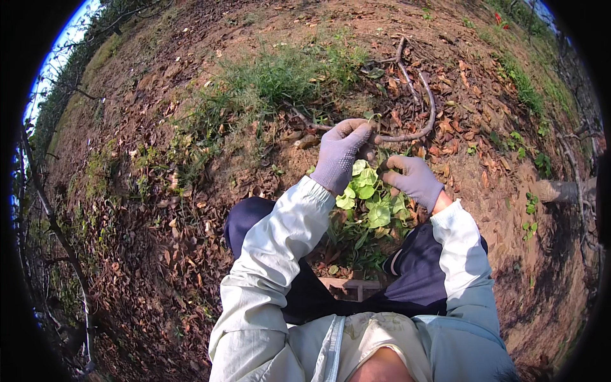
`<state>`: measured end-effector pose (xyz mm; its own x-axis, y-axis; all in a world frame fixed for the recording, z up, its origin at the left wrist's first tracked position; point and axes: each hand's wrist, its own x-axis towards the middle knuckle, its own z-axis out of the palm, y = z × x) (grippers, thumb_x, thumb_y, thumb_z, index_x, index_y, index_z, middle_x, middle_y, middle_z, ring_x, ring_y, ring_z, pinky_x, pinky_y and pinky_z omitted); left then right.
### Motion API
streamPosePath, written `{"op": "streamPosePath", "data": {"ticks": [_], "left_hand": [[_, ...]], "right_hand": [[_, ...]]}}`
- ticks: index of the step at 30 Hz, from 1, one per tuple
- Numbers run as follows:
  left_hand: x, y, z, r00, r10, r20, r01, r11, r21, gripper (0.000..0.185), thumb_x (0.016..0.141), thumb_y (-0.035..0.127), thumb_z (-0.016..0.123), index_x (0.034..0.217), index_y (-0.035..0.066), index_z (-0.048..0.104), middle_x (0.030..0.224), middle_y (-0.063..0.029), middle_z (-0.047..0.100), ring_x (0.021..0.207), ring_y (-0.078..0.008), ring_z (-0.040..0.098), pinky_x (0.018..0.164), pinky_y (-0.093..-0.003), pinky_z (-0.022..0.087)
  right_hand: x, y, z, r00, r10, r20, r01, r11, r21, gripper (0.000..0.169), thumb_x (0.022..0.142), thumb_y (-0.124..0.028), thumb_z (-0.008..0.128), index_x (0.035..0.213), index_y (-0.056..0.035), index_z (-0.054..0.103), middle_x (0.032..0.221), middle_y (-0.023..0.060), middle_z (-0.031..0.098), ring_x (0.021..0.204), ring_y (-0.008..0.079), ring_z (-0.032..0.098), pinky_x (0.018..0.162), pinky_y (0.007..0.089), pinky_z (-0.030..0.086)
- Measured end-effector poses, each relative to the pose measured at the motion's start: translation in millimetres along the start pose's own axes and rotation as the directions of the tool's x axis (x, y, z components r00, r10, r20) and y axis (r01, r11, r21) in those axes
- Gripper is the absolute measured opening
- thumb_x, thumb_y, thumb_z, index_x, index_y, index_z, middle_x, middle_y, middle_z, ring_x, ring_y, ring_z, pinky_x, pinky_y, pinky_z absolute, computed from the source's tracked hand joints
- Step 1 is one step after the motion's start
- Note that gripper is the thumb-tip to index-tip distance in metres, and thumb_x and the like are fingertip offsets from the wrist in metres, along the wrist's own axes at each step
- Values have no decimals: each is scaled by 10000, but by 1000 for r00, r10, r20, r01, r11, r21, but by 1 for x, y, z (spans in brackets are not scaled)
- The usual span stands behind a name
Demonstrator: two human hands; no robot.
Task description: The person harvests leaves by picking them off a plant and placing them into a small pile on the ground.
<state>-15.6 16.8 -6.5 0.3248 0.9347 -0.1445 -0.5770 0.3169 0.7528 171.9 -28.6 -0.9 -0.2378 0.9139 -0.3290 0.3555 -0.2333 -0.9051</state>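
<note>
My left hand (344, 149), in a soiled light purple knit glove, pinches a thin green plant stem with a small leaf at its tip. To its right and lower is my right hand (409, 179) in a matching glove, thumb and fingers closed near the same plant; what lies between its fingertips is hard to make out. Broad light green leaves (379, 215) of a leafy plant spread below both hands, between my knees. A curved brown woody branch (432, 112) lies on the ground just beyond my hands.
Grass (277, 79) grows ahead on the sloping soil, among dry fallen leaves (167, 248). A wooden frame (359, 285) shows between my legs. At the right are a thick pale branch (565, 190) and small green vines (531, 203). Thin bare branches (57, 229) rise at the left.
</note>
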Motion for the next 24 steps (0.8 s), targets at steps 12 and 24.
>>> {"op": "streamPosePath", "data": {"ticks": [12, 24], "left_hand": [[-3, 1, 4, 975, -216, 51, 196, 944, 265, 284, 880, 225, 657, 1061, 11, 611, 841, -29, 646, 527, -98, 559, 508, -223, 465], [2, -1, 0, 995, -104, -9, 104, 994, 20, 154, 926, 158, 573, 1011, 31, 555, 816, -107, 650, 578, -133, 594, 382, -214, 466]], "right_hand": [[1, -3, -1, 999, -25, -25, 26, 998, 50, 217, 837, -163, 620, 977, 3, 630, 734, 18, 599, 505, 99, 576, 482, 236, 442], [4, 2, -8, 986, -82, 142, 57, 984, 167, 328, 850, -124, 606, 1136, 37, 587, 973, 66, 642, 793, 102, 620, 627, 239, 490]]}}
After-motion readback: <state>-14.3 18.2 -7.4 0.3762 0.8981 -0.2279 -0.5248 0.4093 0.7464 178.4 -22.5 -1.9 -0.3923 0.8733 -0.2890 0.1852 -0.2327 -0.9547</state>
